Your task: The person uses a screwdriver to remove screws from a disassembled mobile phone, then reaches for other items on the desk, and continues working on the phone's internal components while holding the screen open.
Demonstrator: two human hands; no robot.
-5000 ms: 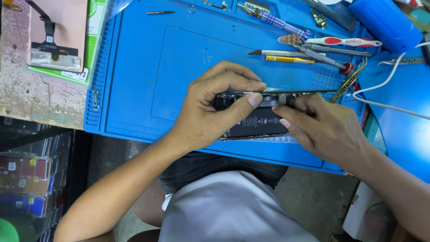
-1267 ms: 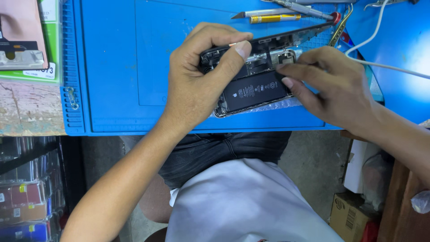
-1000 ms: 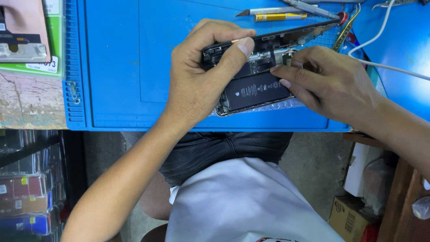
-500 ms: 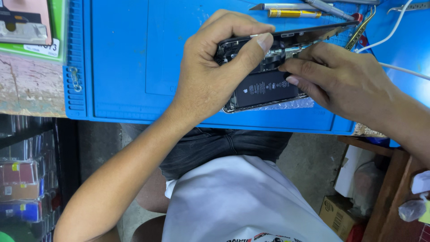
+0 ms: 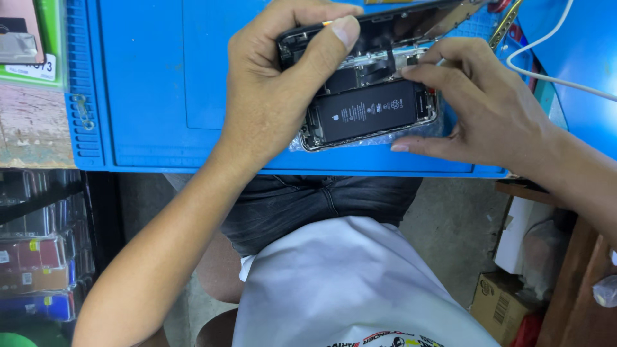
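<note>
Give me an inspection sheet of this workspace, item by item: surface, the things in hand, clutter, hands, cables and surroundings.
Surface: blue work mat on a worn wooden bench.
Things in hand: opened phone lies on the mat, black battery exposed; its lifted screen stands along the far edge.
Clutter: green card with a small part at the mat's left; yellow-handled tool tip at the top right.
Hands: left hand grips the screen edge, thumb on top; right hand has fingertips on the phone's upper end, thumb beside its lower edge.
Cables: white cable crosses the mat at right.
Surroundings: stacked boxes lower left; cardboard box on the floor at right.
</note>
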